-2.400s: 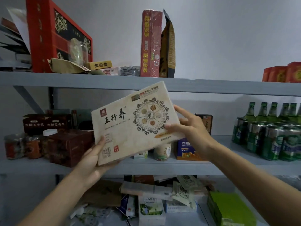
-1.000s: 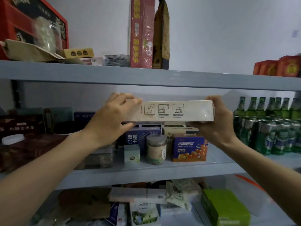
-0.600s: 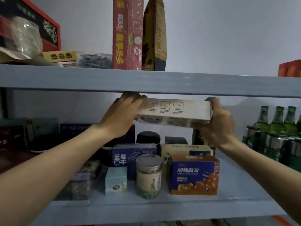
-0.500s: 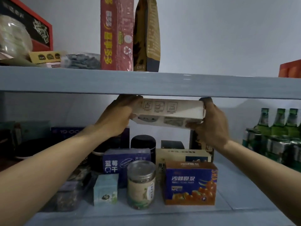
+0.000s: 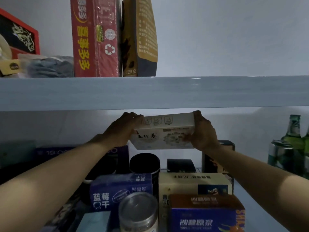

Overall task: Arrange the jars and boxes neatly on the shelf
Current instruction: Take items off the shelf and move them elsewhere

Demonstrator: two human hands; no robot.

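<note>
Upper shelf [image 5: 167, 92]: carries a tall red carton [image 5: 96, 37] standing upright, touching a brown-and-gold pouch [image 5: 139, 37] marked 120 on its right; a red-framed black gift box [image 5: 18, 37] and a crumpled clear bag [image 5: 50, 66] sit further left.
Lower shelf contents: a clear jar with a metallic lid [image 5: 138, 213] at the front, contents pale but too dim to identify; a black canister [image 5: 144, 163] behind it; a blue blueberry box [image 5: 122, 190] to the jar's left; an orange-and-blue juice carton [image 5: 206, 213] to its right, with a cream box [image 5: 194, 183] directly behind that carton.
Right edge: green glass bottles [image 5: 294, 129] and green cans [image 5: 280, 154] stand together.
Task item: flat cream box [image 5: 164, 131], wide and thin, black calligraphy and a round ornamental emblem on its broad face, three small instruction pictograms on its narrow side.
Attitude: tilted, pictogram side uppermost, broad face turned down toward the camera.
Position: in the air just under the upper shelf, above the black canister, near the back wall.
Left hand [image 5: 122, 131]: grasps the box's left end, fingers curled over the top edge.
Right hand [image 5: 203, 131]: grasps the right end, thumb apparently on the broad face, fingers wrapped behind.
Relation: box spans between both hands, arms extended over the front row.
</note>
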